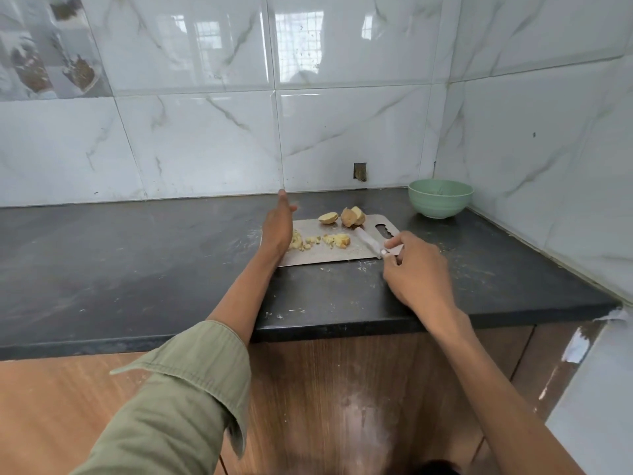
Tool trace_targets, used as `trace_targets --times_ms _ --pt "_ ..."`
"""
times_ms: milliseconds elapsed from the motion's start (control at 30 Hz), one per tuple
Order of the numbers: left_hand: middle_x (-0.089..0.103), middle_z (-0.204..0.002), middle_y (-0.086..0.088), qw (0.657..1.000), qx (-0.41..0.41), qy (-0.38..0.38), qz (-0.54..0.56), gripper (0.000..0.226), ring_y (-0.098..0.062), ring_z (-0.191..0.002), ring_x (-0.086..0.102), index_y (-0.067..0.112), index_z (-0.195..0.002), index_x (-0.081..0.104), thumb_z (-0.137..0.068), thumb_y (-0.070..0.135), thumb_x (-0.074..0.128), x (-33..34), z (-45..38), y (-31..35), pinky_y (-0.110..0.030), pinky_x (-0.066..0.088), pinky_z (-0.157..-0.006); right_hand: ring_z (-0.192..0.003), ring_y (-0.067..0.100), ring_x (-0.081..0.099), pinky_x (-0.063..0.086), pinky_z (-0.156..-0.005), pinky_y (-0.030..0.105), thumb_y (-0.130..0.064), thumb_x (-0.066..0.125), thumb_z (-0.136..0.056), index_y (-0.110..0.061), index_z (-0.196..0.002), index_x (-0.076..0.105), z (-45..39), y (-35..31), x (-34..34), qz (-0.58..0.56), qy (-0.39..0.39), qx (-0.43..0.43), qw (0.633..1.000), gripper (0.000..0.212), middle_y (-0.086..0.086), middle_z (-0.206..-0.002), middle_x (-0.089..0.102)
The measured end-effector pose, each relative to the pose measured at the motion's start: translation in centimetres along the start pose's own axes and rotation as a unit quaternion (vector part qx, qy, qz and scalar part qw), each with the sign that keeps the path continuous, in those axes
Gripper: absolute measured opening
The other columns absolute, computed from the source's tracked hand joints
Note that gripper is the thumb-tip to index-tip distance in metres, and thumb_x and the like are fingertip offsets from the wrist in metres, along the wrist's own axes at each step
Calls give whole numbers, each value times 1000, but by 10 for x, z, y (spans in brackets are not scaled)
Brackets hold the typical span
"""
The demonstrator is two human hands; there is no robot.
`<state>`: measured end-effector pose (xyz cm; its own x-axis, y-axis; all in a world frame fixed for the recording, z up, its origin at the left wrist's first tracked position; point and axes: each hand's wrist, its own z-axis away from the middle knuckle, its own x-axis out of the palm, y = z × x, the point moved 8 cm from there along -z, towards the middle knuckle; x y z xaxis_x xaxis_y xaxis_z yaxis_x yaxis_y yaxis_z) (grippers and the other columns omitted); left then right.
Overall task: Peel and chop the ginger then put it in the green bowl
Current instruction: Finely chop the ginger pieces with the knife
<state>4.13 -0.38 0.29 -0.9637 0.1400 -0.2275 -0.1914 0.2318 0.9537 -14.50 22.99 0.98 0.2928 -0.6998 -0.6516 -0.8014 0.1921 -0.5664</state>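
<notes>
- Head view, the only one: a steel cutting board [329,255] is lying on the dark counter [137,269], toward its right back corner, long axis running left-right along the back wall.
- Ginger is being seen in two lots. Chopped bits [320,240] are strewn over the board's left-middle. Three bigger uncut chunks [344,217] are sitting at the board's back edge, right of centre.
- The chopped bits form a loose row, long axis left-right, parallel to the board's front edge. The chunks are lined up the same way, cut faces pointing roughly left and forward.
- The left hand [279,224] is being held edge-on at the board's left end, fingers straight and apart, gripping nothing, just beside or touching the leftmost bits; contact cannot be told.
- The right hand [416,265] is curled round the handle of a knife [370,242] at the board's front right corner. The blade is pointing back-left, toward the chunks, lying low over the board; slightly blurred.
- The green bowl [440,197] is standing in the counter's back right corner, well apart from the board, beyond the right hand. Contents cannot be told.
- Key relation, as a judgement: the bits are lying between both hands, nearer the left; the bowl is lying nearer the right. Sweeping rightward along the row's long axis is looking likely.
- Chopping is being judged unfinished, given the whole chunks.
</notes>
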Motion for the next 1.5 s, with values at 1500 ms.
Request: trace_targets --times_ms 1500 --pt "59 -85 1 999 28 23 -23 49 -16 -81 53 11 -93 58 -112 43 26 7 5 0 -32 38 -80 -88 25 62 50 -77 36 -23 67 -84 -12 -104 79 -46 -84 96 1 -116 -104 988 26 1 -84 68"
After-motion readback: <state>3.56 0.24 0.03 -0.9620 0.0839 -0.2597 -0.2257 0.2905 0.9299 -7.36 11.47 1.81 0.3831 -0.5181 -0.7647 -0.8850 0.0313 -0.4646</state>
